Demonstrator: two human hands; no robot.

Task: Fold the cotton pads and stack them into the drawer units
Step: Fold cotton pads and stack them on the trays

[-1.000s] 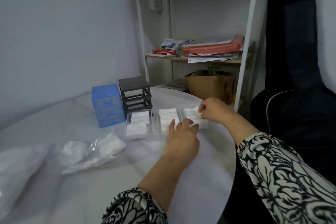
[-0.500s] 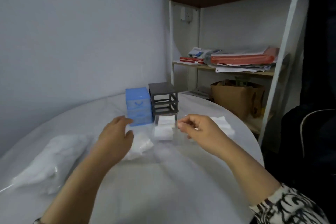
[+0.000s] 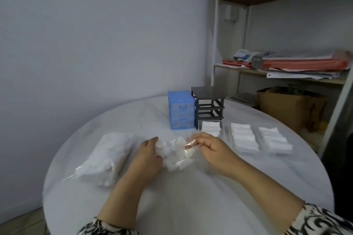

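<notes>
A small clear plastic bag of white cotton pads (image 3: 174, 155) lies on the round white table (image 3: 191, 206). My left hand (image 3: 148, 155) grips its left side. My right hand (image 3: 212, 149) pinches the bag's clear plastic at its upper right. Behind them stand a blue drawer unit (image 3: 181, 112) and an empty dark grey drawer frame (image 3: 209, 105). Three clear drawers with stacked white pads lie on the table: one (image 3: 211, 127) before the frame, a second (image 3: 243, 138) and a third (image 3: 275, 140) farther right.
A larger clear bag of cotton pads (image 3: 107, 158) lies at the table's left. A shelf unit (image 3: 286, 70) with papers and a cardboard box (image 3: 286, 107) stands behind the table on the right. A plain wall runs behind.
Both hands left the drawers at the right and came down onto the small bag in the middle. The head camera turned left and down.
</notes>
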